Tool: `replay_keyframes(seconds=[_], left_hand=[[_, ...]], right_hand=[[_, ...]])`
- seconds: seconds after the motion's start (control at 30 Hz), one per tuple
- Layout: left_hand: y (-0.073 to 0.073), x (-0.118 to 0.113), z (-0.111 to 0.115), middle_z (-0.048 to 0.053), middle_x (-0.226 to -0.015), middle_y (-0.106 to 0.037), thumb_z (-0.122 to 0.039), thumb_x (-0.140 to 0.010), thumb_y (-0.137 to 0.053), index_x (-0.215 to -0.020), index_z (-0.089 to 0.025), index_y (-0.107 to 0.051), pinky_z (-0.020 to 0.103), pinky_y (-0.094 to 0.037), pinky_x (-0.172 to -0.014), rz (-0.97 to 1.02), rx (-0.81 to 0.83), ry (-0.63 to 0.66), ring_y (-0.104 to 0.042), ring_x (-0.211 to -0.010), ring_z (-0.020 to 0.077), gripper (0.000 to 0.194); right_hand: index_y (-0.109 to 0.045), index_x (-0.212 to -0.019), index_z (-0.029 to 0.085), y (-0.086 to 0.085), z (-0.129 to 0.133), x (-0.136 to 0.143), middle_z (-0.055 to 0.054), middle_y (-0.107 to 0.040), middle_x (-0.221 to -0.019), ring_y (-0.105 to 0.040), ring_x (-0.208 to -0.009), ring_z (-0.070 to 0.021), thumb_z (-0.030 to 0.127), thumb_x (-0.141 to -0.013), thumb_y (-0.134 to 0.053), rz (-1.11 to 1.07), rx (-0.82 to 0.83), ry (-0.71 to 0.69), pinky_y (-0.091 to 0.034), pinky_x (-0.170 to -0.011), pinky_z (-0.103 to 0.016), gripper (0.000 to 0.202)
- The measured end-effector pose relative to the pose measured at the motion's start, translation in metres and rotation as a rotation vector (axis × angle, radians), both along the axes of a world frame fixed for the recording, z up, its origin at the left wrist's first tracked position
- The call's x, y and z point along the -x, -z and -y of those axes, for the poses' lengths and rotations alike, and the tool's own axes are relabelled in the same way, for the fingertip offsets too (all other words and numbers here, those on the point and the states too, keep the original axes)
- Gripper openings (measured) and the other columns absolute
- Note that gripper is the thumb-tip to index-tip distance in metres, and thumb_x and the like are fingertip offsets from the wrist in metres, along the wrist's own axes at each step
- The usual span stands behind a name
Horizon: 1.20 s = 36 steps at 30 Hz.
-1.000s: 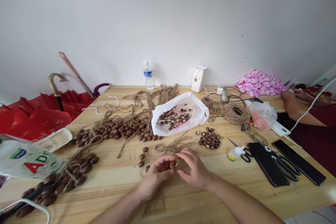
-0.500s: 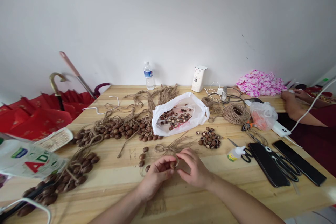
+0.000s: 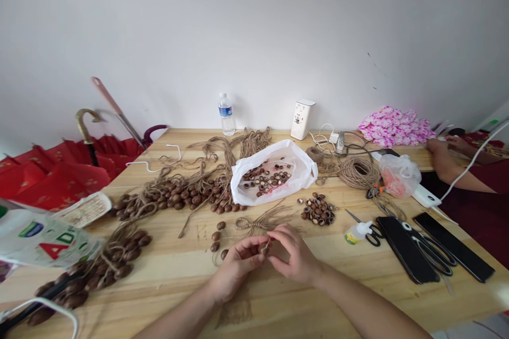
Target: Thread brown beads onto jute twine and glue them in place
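My left hand (image 3: 239, 266) holds a round brown nutshell (image 3: 264, 248) between thumb and fingers, above the near part of the table. My right hand (image 3: 291, 255) meets it from the right, its fingertips pinched at the shell's side; a short bit of twine seems to be there, too small to make out. Just beyond the hands lies a looped, knotted bundle of jute twine (image 3: 258, 224) with loose ends. Several whole nutshells (image 3: 215, 236) sit left of it. A pile of half shells (image 3: 318, 209) lies to the right, behind a white plastic bag (image 3: 274, 198) holding more.
Strung nutshells (image 3: 178, 196) spread over the left side. At right are a glue bottle (image 3: 357, 233), scissors (image 3: 431, 251), a black phone (image 3: 405, 249) and a twine coil (image 3: 359, 172). A water bottle (image 3: 226, 116) stands by the wall. Another person's arm (image 3: 447, 161) rests at far right.
The nutshell has turned slightly between my fingers, and my right fingertips have shifted a little against it. Both hands stay in nearly the same place.
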<state>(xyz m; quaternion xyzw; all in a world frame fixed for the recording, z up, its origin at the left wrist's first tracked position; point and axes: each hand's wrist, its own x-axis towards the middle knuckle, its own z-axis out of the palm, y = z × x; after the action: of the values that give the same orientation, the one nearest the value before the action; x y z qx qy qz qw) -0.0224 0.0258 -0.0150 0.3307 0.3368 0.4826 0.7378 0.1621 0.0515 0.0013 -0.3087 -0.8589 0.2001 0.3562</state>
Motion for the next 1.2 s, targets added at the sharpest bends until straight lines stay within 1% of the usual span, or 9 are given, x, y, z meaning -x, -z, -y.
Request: replay_keyframes(seconds=[0.1, 0.2, 0.3, 0.37, 0.5, 0.7, 0.8, 1.0, 1.2], left_hand=[[-0.001, 0.0, 0.0, 0.005, -0.087, -0.069, -0.019, -0.064, -0.075, -0.094, -0.019, -0.071, 0.028, -0.042, -0.075, -0.019, -0.001, 0.008, -0.058, -0.082, 0.0162, 0.031], [0.0, 0.0, 0.001, 0.005, -0.092, -0.07, -0.019, -0.064, -0.075, -0.094, -0.02, -0.071, 0.028, -0.042, -0.078, -0.012, -0.001, 0.016, -0.058, -0.086, 0.0165, 0.03], [0.002, 0.0, 0.001, 0.003, -0.088, -0.07, -0.019, -0.064, -0.076, -0.094, -0.021, -0.071, 0.026, -0.042, -0.075, -0.016, 0.007, 0.015, -0.058, -0.081, 0.0141, 0.031], [0.004, 0.0, 0.001, 0.002, -0.084, -0.069, -0.02, -0.064, -0.076, -0.095, -0.022, -0.071, 0.025, -0.042, -0.073, -0.038, 0.0, 0.017, -0.058, -0.077, 0.0128, 0.031], [0.004, 0.001, 0.001, 0.001, -0.086, -0.069, -0.023, -0.064, -0.075, -0.096, -0.024, -0.071, 0.028, -0.043, -0.08, -0.126, -0.054, 0.021, -0.058, -0.081, 0.0145, 0.032], [0.0, 0.001, 0.0, 0.005, -0.096, -0.067, -0.026, -0.066, -0.073, -0.093, -0.023, -0.073, 0.037, -0.043, -0.088, -0.313, -0.208, -0.021, -0.058, -0.09, 0.0209, 0.027], [-0.001, 0.002, 0.0, 0.005, -0.097, -0.066, -0.025, -0.068, -0.072, -0.092, -0.024, -0.073, 0.037, -0.044, -0.087, -0.338, -0.256, -0.017, -0.058, -0.09, 0.0213, 0.025], [-0.001, 0.002, 0.0, 0.005, -0.09, -0.067, -0.025, -0.066, -0.073, -0.089, -0.024, -0.074, 0.036, -0.045, -0.081, -0.331, -0.246, -0.022, -0.058, -0.084, 0.0202, 0.024], [-0.007, 0.0, -0.001, 0.005, -0.088, -0.066, -0.027, -0.069, -0.07, -0.087, -0.021, -0.073, 0.033, -0.044, -0.081, -0.358, -0.286, 0.014, -0.057, -0.084, 0.0201, 0.019]], right_hand=[[-0.046, -0.116, 0.019, -0.002, 0.002, 0.0, -0.011, -0.054, -0.102, -0.051, -0.098, -0.024, 0.018, -0.076, -0.06, -0.069, -0.014, 0.017, -0.045, -0.087, -0.041, 0.042], [-0.047, -0.106, 0.02, -0.003, 0.003, 0.0, -0.009, -0.053, -0.099, -0.051, -0.096, -0.0228, 0.018, -0.076, -0.062, -0.172, -0.009, 0.062, -0.046, -0.084, -0.039, 0.033], [-0.052, -0.092, 0.02, -0.004, 0.002, 0.001, -0.007, -0.053, -0.091, -0.052, -0.089, -0.0213, 0.02, -0.078, -0.063, -0.146, -0.009, 0.047, -0.047, -0.079, -0.037, 0.018], [-0.056, -0.088, 0.02, -0.005, 0.002, 0.001, -0.006, -0.053, -0.087, -0.051, -0.085, -0.0205, 0.021, -0.079, -0.062, -0.101, -0.02, 0.02, -0.047, -0.076, -0.036, 0.011], [-0.058, -0.091, 0.019, -0.005, 0.0, 0.002, -0.007, -0.055, -0.085, -0.051, -0.083, -0.0201, 0.022, -0.081, -0.061, -0.108, -0.044, 0.013, -0.046, -0.074, -0.035, 0.01], [-0.058, -0.089, 0.019, -0.001, -0.001, 0.003, -0.006, -0.057, -0.084, -0.052, -0.082, -0.0198, 0.023, -0.083, -0.06, -0.135, -0.049, -0.002, -0.046, -0.075, -0.036, 0.008], [-0.057, -0.089, 0.019, 0.0, 0.0, 0.003, -0.007, -0.057, -0.083, -0.052, -0.081, -0.0197, 0.023, -0.083, -0.059, -0.154, -0.054, -0.014, -0.046, -0.073, -0.035, 0.007], [-0.057, -0.087, 0.018, 0.0, 0.001, 0.004, -0.006, -0.057, -0.081, -0.052, -0.08, -0.0198, 0.021, -0.082, -0.059, -0.153, -0.041, -0.02, -0.046, -0.072, -0.035, 0.006], [-0.055, -0.085, 0.019, 0.0, 0.003, 0.006, -0.006, -0.056, -0.08, -0.051, -0.079, -0.0194, 0.021, -0.082, -0.058, -0.136, -0.022, -0.012, -0.045, -0.071, -0.034, 0.005]])
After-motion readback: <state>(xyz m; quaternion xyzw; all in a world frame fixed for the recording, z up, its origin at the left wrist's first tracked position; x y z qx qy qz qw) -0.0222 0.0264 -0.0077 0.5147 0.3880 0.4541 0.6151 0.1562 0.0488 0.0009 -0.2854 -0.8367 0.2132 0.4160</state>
